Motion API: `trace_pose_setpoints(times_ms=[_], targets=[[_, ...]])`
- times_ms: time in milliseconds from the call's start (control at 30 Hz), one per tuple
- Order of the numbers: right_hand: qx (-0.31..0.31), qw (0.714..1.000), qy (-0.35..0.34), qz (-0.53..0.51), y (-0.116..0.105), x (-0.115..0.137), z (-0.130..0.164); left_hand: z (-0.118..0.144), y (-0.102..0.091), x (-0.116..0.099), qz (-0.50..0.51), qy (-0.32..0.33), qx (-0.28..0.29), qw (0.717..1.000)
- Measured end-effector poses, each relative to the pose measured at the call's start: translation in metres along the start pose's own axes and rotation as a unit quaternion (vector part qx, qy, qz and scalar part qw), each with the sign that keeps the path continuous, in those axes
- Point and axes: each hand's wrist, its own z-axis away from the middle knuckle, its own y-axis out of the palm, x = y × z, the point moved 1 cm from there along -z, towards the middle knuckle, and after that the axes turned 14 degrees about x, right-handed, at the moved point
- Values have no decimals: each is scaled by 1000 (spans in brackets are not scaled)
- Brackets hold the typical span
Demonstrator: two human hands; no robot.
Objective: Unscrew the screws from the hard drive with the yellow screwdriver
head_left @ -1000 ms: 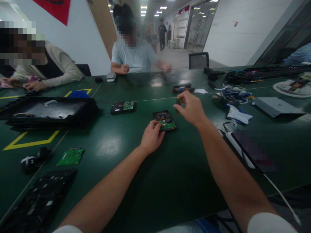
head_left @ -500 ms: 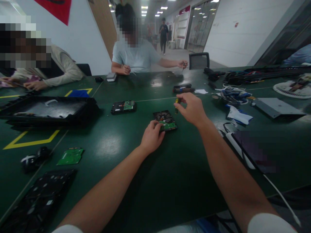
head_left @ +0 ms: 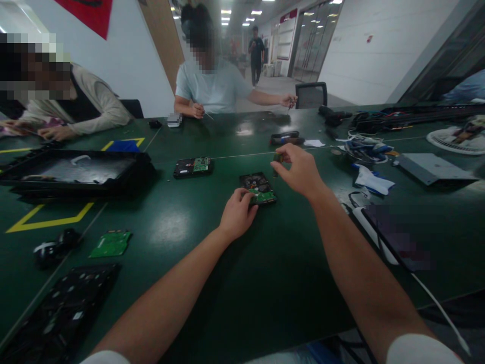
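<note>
A black hard drive (head_left: 258, 187) with a green circuit board on top lies on the dark green table (head_left: 197, 237). My left hand (head_left: 237, 214) grips its near left corner. My right hand (head_left: 300, 169) hovers just beyond the drive's far right corner, fingers closed on a small screwdriver (head_left: 277, 161) with a dark and yellow handle, held upright over that corner.
A second hard drive (head_left: 192, 166) lies further left. A black tray (head_left: 74, 172) sits at left, a loose green board (head_left: 111, 243) and a black panel (head_left: 56, 313) near left. Cables and tools (head_left: 364, 149) crowd the right. Two people sit across the table.
My right hand has turned the screwdriver slightly in place. The person opposite has stretched an arm out to the right. My left hand has stayed on the drive.
</note>
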Motion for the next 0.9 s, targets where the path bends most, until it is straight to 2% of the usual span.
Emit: trace_pose_setpoints(times_ms=[133,300,500,700,900], targets=[[0,1000,-4,25,-3,2,1,0,0,0,-4,-2,1,1000],[-13,1000,24,4,-4,-2,1,0,0,1,1,-2,1,1000],[-2,1000,-10,18,-2,-2,-1,0,-1,0,2,-4,4,1000],[-19,999,29,-6,1,-3,0,0,0,1,2,1,3,1000],[-14,1000,22,-17,0,-5,-1,1,0,1,0,-1,6,1000]])
